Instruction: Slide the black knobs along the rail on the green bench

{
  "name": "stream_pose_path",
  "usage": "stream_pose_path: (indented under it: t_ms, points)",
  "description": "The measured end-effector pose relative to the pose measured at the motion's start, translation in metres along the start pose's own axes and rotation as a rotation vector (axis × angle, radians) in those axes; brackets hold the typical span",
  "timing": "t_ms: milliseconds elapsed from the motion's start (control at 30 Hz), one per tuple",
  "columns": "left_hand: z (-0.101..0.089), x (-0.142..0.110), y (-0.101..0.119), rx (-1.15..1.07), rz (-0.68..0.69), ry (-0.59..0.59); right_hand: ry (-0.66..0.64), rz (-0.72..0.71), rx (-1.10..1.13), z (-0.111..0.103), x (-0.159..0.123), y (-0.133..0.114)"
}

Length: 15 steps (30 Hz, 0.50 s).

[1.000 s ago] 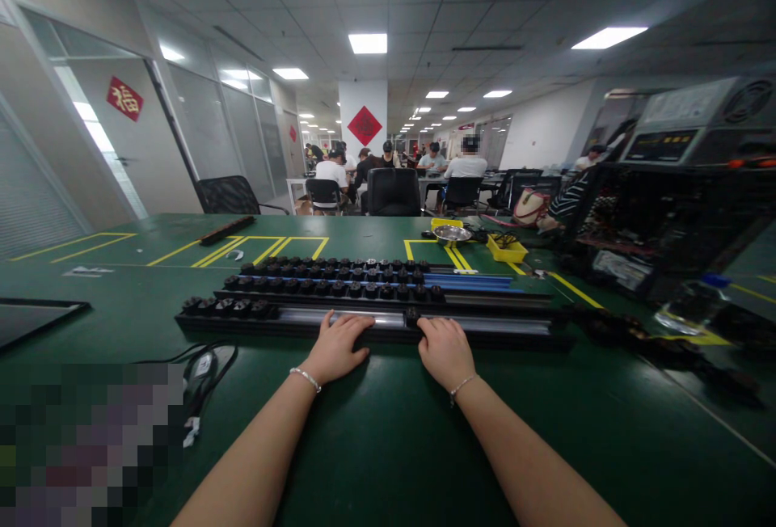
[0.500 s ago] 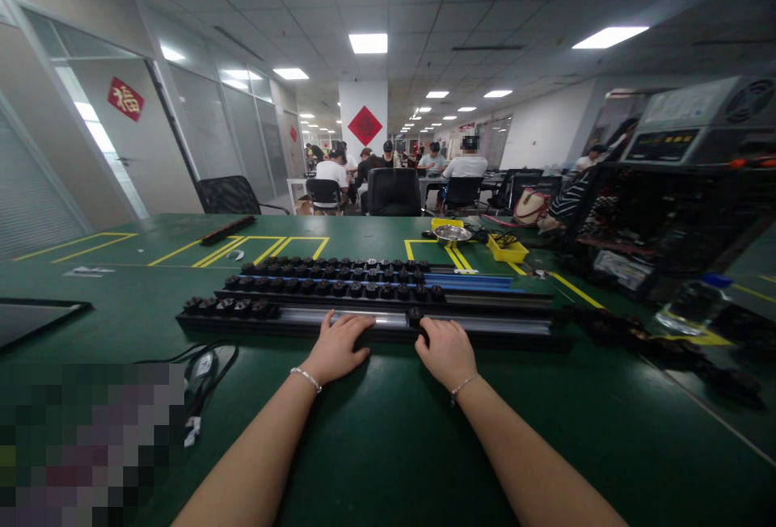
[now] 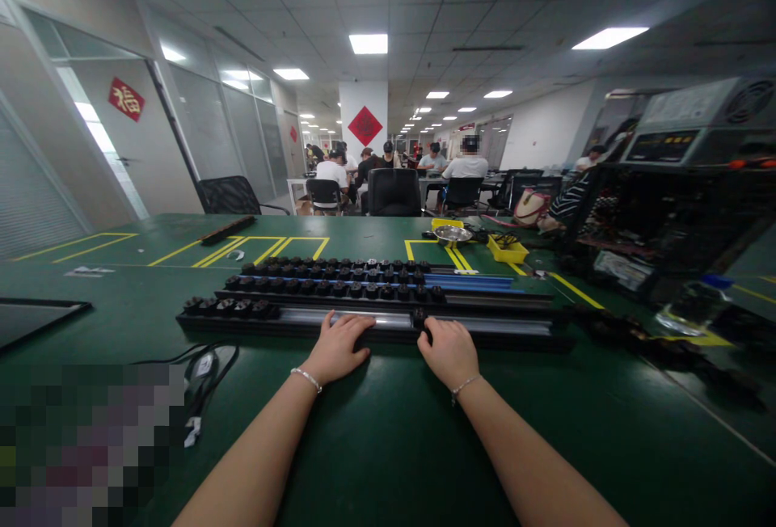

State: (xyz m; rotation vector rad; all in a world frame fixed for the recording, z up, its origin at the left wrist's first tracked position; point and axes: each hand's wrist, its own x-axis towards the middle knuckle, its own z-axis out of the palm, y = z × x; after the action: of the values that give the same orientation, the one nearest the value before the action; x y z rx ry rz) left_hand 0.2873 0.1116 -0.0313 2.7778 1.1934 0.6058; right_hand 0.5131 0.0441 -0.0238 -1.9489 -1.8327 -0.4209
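Note:
Across the table lies a long black track with a shiny metal channel [image 3: 388,320], a row of round-topped black blocks [image 3: 234,306] at its left end. My left hand [image 3: 340,347] rests flat on the near side of this track, fingers spread over the metal strip. A single black block [image 3: 418,316] sits in the channel right of centre. Curled fingers of my right hand [image 3: 449,349] hold that block at its right side; the fingertips are partly hidden. Behind are more tracks [image 3: 485,282] carrying rows of similar black blocks.
A metal bowl [image 3: 452,233] and a yellow bin [image 3: 508,249] stand at the back right. An opened computer case [image 3: 636,224] and a plastic bottle [image 3: 694,309] are at the right. A black cable [image 3: 209,377] lies at left. Several people sit at tables beyond.
My right hand and the single black block have shifted slightly to the right along the track. My left hand stays in place.

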Motion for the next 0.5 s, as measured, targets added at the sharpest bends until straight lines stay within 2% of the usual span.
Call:
stream_pose_path:
  t_ms: [500]
  points:
    - [0.0006,0.0005,-0.0019,0.006,0.009,0.003,0.02,0.069,-0.052,-0.0012,0.0014,0.0032]
